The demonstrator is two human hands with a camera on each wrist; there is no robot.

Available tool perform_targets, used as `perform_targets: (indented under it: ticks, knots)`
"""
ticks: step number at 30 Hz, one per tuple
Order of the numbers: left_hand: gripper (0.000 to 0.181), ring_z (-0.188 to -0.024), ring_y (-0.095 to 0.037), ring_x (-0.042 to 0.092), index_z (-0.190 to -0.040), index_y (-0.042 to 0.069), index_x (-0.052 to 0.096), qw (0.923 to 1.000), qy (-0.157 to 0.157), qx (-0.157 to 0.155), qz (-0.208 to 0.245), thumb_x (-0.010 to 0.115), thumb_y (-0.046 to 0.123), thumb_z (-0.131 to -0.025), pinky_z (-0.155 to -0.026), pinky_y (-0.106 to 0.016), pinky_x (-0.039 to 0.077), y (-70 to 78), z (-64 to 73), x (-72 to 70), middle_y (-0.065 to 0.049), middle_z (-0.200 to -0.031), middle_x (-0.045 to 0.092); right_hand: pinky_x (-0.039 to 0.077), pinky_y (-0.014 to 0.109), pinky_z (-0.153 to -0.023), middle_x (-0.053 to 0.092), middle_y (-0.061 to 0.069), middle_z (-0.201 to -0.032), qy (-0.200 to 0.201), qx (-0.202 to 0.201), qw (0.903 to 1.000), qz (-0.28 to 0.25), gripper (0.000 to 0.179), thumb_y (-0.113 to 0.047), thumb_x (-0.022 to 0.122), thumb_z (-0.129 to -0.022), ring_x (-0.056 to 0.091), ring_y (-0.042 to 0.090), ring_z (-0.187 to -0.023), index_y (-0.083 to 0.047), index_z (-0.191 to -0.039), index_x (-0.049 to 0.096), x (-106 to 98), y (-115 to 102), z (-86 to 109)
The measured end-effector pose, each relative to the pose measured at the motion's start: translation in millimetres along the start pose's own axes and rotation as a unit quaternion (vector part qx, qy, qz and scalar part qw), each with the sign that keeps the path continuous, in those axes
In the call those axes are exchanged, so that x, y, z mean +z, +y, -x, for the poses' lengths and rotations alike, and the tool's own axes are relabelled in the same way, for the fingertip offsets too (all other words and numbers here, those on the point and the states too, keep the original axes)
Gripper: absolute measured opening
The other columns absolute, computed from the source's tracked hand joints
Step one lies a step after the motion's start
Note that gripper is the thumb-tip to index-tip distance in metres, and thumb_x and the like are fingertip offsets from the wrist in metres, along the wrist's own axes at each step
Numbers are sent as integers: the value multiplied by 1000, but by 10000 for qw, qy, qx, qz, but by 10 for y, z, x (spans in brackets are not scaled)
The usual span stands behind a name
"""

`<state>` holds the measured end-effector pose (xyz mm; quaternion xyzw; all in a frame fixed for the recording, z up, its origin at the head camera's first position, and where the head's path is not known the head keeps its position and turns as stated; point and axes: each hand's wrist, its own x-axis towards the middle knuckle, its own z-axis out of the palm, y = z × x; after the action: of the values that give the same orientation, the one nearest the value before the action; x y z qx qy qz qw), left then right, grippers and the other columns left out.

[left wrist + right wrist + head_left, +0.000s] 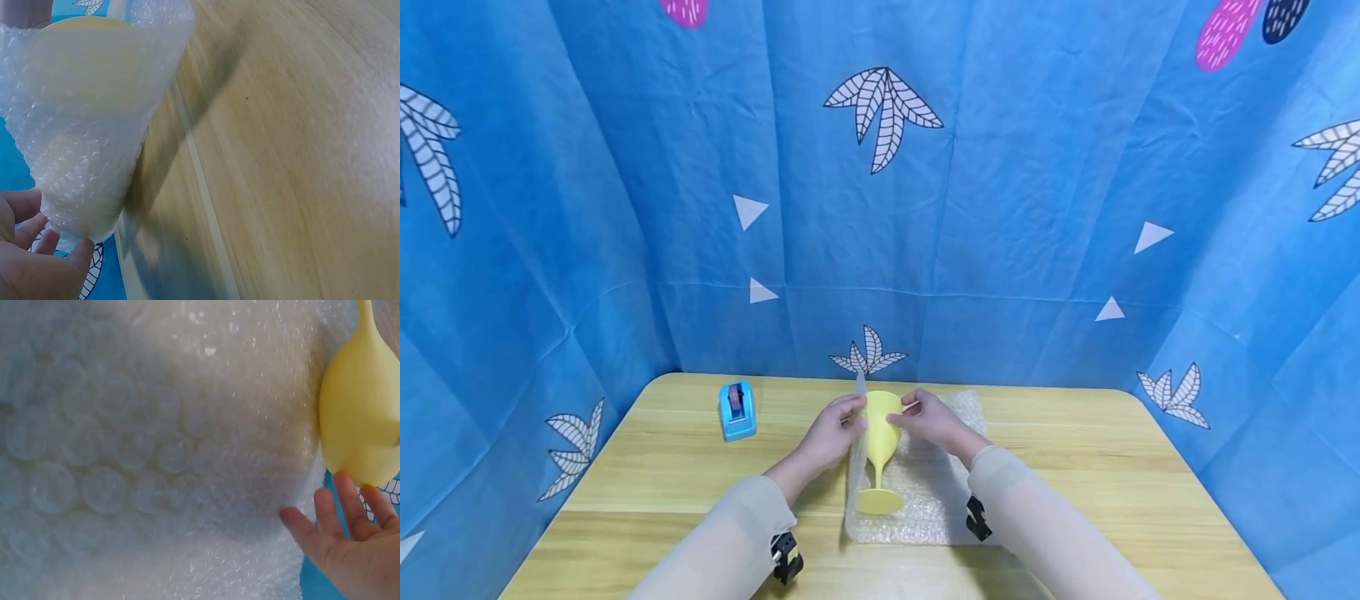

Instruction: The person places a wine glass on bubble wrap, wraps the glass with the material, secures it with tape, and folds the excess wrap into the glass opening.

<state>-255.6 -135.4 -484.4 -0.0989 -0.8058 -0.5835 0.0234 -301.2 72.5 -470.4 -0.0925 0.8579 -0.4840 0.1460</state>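
Observation:
A yellow plastic goblet lies on its side on a sheet of bubble wrap, its round foot toward the person. At the goblet's left, the left hand pinches the raised edge of the wrap. The left wrist view shows this lifted bubble wrap standing up in front of the goblet, whose yellow shows through it. On the other side, the right hand holds the goblet's bowl between thumb and fingers. In the right wrist view, fingertips lie at the rim of the goblet.
A blue tape dispenser with a roll of tape stands at the back left of the wooden table. A blue patterned curtain hangs behind the table and along both sides. Each wrist wears a small black camera.

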Motion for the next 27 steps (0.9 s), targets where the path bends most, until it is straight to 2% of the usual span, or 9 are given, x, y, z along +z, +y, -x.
perform_targets:
  ticks: [4, 13, 21, 27]
  knots:
    - [44, -131, -46, 47, -137, -9, 53, 10000, -5, -19, 92, 60, -7, -93, -110, -50, 40, 8, -5, 15, -26, -150, 41, 56, 44, -85, 64, 15, -107, -80, 7, 9999, -98, 49, -26, 78, -88, 62, 25, -94, 2, -122, 55, -23, 9, 2]
    - [47, -131, -46, 47, -140, -10, 48, 9992, 33, -181, 362, 58, -7, -94, -107, -47, 44, 9, -6, 28, -26, -151, 39, 55, 47, -88, 63, 14, -106, -208, 91, 9996, -175, 47, -23, 78, -88, 62, 25, -94, 2, -121, 55, -32, 30, -11]
    - [50, -134, -46, 44, -143, -11, 44, 9998, -44, -69, 198, 59, -6, -95, -110, -49, 39, 9, -9, 2, -26, -154, 35, 54, 48, -91, 65, 12, -105, -333, 72, 9990, -287, 46, -22, 77, -89, 63, 24, -94, 1, -123, 57, -38, 21, -4]
    - [53, -138, -43, 39, -147, -7, 41, 9998, -160, -54, -78, 59, -2, -97, -112, -49, 36, -8, 15, -25, -24, -157, 33, 53, 50, -95, 68, 13, -106, -435, -54, 9986, -301, 48, -23, 77, -89, 65, 26, -98, 3, -125, 57, -33, 33, 11]
